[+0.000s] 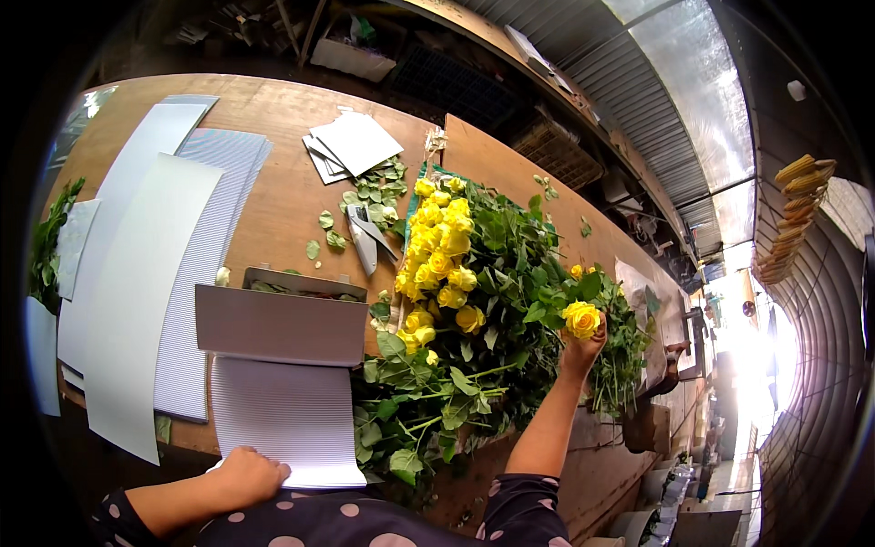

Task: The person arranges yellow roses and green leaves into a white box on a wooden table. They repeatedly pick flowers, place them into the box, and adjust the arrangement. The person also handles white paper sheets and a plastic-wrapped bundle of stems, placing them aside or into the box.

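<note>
My right hand (pixel 588 339), off to the right, is closed around a single yellow rose (pixel 581 319) just below its bloom. Below the bloom, the stem is mostly hidden. At the near edge of the table, the curled fingers of my left hand (pixel 251 474) grip the lower left corner of a white corrugated cardboard sheet (pixel 287 410). The sheet runs up to a grey upright panel (pixel 278 326), with a low box of leaves behind it. Between my hands lies a heap of yellow roses (pixel 442 242), blooms to the left, with dense green foliage (pixel 501 264).
Long white cardboard sheets (pixel 150 301) are stacked at the left. A grey stapler (pixel 365 239) lies among loose leaves near small white cards (pixel 357 143). Cut stems (pixel 437 410) reach the near edge. Crates (pixel 558 148) stand under a shelf behind the wooden table (pixel 273 100).
</note>
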A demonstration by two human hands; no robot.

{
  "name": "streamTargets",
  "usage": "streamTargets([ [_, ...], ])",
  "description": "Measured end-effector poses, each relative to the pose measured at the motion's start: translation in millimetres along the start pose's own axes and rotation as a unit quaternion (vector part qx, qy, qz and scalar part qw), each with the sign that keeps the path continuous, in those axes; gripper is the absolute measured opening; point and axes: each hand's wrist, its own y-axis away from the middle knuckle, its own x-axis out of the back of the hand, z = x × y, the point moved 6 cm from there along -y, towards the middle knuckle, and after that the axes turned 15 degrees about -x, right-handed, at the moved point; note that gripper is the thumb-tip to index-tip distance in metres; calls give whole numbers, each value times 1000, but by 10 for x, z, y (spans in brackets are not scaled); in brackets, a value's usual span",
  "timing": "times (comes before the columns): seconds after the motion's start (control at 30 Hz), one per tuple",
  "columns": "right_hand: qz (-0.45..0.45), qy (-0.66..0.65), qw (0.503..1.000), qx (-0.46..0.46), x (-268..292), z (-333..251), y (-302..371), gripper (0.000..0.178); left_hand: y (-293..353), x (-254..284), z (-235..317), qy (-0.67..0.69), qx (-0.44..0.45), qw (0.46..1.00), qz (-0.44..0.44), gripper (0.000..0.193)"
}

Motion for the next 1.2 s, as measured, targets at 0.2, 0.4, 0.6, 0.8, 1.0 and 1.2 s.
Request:
streamTargets([
  [0.2,62,-5,998,6,-173,-164,72,16,8,-20,6,-16,-12,1000,13,11],
  [0.4,218,392,878,166,-344,-870,280,12,4,0,6,-20,-23,999,24,12],
  [0.6,146,453,866,156,-690,-1157,467,25,-7,16,6,-1,-19,1000,-19,12],
  [0.8,-6,435,900,-11,-964,-979,686,50,-12,25,-3,-1,-11,1000,-13,14],
  [1.0,28,345,935,-75,-760,-778,657,42,-40,-26,-18,22,-22,999,-33,15],
  [1.2,30,408,912,-25,-855,-842,661,39,-38,37,-1,36,-22,998,-37,16],
])
